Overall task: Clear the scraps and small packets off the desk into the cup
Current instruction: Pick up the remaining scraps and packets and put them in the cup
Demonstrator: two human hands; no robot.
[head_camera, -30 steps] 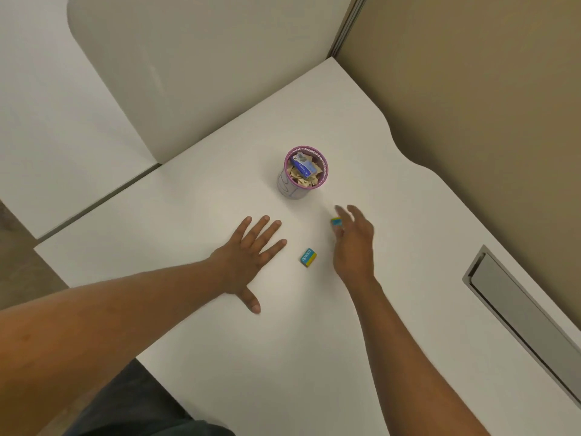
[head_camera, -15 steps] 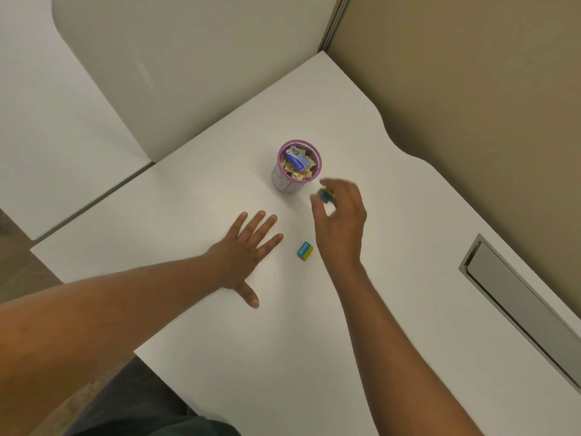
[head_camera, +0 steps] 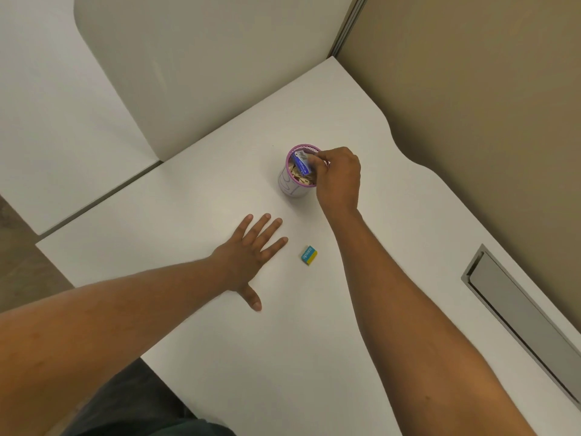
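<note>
A white cup with a pink rim [head_camera: 294,187] stands on the white desk [head_camera: 283,341], filled with tan scraps and a blue packet [head_camera: 301,163]. My right hand [head_camera: 339,177] hovers over the cup's right rim with its fingertips pinched together just inside the opening. The small blue and yellow packet it carried is hidden by the fingers. A second blue and yellow packet [head_camera: 309,255] lies on the desk nearer to me, between my two arms. My left hand [head_camera: 248,253] rests flat on the desk to the left of that packet, fingers spread, holding nothing.
A grey cable slot [head_camera: 518,316] is set into the desk at the right. A tan partition [head_camera: 471,89] borders the desk's wavy back edge, and a white panel [head_camera: 188,73] stands at the back left. The desk's front edge runs below my left forearm.
My right hand lifted the small packet off the desk and carried it away from me to the cup's opening. My left hand and the other packet stayed in place.
</note>
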